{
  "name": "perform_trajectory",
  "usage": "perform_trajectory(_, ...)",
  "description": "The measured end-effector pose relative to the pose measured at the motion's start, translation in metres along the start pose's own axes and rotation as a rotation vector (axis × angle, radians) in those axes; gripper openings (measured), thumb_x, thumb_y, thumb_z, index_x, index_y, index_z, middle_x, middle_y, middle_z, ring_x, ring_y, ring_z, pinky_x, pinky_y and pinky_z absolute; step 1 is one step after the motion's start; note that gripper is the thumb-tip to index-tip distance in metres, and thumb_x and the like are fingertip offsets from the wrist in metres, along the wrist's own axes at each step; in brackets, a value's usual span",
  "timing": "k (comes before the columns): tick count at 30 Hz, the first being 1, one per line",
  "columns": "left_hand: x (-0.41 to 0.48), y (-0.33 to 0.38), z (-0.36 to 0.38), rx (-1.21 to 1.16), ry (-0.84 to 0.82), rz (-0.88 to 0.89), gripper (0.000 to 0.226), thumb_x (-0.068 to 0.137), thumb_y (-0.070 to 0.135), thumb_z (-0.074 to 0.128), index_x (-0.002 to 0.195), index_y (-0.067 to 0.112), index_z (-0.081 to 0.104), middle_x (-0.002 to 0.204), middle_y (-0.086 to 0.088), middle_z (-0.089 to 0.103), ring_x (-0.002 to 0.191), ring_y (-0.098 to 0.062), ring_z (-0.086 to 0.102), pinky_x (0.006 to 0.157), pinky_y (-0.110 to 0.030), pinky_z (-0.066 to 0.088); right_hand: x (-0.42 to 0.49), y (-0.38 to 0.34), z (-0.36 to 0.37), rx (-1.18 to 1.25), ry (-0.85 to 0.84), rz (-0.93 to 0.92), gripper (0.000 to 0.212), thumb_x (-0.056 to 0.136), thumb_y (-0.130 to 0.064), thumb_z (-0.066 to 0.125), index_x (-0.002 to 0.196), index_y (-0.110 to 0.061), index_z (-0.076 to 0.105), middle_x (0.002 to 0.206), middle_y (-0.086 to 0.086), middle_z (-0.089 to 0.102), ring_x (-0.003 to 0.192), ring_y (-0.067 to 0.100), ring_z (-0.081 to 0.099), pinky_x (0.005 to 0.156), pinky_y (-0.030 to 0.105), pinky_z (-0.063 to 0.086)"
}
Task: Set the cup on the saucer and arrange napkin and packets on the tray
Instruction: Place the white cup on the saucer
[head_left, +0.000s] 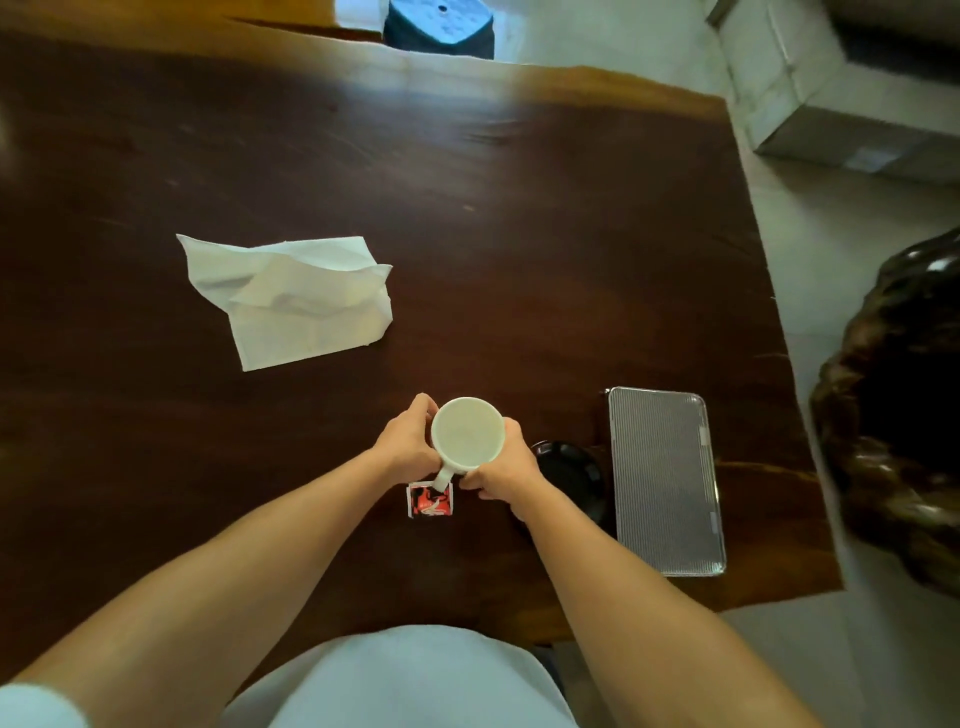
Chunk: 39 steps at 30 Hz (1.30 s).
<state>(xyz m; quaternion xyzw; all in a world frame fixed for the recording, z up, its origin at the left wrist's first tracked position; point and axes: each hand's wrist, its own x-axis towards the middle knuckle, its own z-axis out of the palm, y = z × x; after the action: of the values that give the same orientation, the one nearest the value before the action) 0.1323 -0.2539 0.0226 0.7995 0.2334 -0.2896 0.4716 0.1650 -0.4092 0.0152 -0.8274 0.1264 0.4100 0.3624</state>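
Note:
A white cup (467, 430) with its handle toward me is held between both hands above the dark wooden table. My left hand (408, 441) wraps its left side and my right hand (501, 467) grips its right side near the handle. Just below the cup lies a red and white packet (430, 501), partly hidden by the handle. A dark saucer (569, 475) sits to the right of my right hand, partly covered by my wrist. Beside the saucer on the right lies the ribbed silver tray (665, 480). A crumpled white napkin (293, 299) rests on the table to the far left.
The table (519, 234) ends close to the right of the tray. A dark carved wooden object (898, 415) stands off the table's right edge. A blue stool (439, 23) is beyond the far edge, and grey blocks (831, 93) lie on the floor at upper right.

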Motion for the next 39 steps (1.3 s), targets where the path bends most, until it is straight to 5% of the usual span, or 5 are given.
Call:
perform_trajectory(5, -0.018, 0.004, 0.024, 0.049, -0.046, 0.019, 0.067, 0.071, 0.009, 0.084, 0.118, 0.018, 0.037, 0.116, -0.005, 0.061, 0.092, -0.013, 0.061, 0.067, -0.027, 0.050, -0.021, 0.029, -0.007, -0.018, 0.036, -0.018, 0.094, 0.066, -0.001, 0.084, 0.137, -0.031, 0.029, 0.122, 0.002, 0.050, 0.100, 0.021, 0.058, 0.076, 0.039, 0.063)
perform_trajectory(10, -0.032, 0.013, 0.055, 0.017, -0.076, 0.054, 0.089, 0.076, 0.003, 0.080, 0.145, 0.025, 0.029, 0.131, -0.005, 0.055, 0.107, -0.015, 0.052, 0.082, -0.032, 0.049, -0.037, 0.050, -0.025, -0.073, 0.065, -0.061, 0.094, 0.062, -0.007, 0.086, 0.136, -0.030, 0.033, 0.118, 0.002, 0.055, 0.106, 0.024, 0.061, 0.084, 0.049, 0.060)
perform_trajectory(17, -0.038, 0.026, 0.097, -0.036, -0.074, 0.015, 0.087, 0.073, -0.005, 0.075, 0.142, 0.031, 0.037, 0.117, 0.000, 0.051, 0.105, -0.021, 0.058, 0.065, -0.031, 0.058, -0.044, 0.079, -0.053, -0.118, 0.042, 0.016, 0.098, 0.063, -0.002, 0.080, 0.140, -0.032, 0.027, 0.123, 0.004, 0.050, 0.108, 0.027, 0.056, 0.081, 0.047, 0.061)
perform_trajectory(25, -0.034, 0.041, 0.131, -0.095, -0.087, -0.023, 0.088, 0.073, -0.009, 0.076, 0.141, 0.031, 0.039, 0.115, -0.002, 0.055, 0.108, -0.027, 0.062, 0.077, -0.042, 0.063, -0.035, 0.108, -0.078, -0.155, 0.031, 0.002, 0.098, 0.067, 0.001, 0.079, 0.142, -0.031, 0.023, 0.122, 0.005, 0.047, 0.108, 0.025, 0.055, 0.082, 0.045, 0.061)
perform_trajectory(39, -0.015, 0.067, 0.172, -0.228, -0.004, -0.122, 0.075, 0.076, 0.003, 0.081, 0.132, 0.033, 0.042, 0.120, -0.003, 0.059, 0.103, -0.024, 0.063, 0.075, -0.042, 0.063, 0.010, 0.132, -0.120, -0.258, -0.047, -0.012, 0.089, 0.076, -0.002, 0.074, 0.143, -0.030, 0.022, 0.118, 0.004, 0.048, 0.099, 0.019, 0.053, 0.051, 0.022, 0.041)
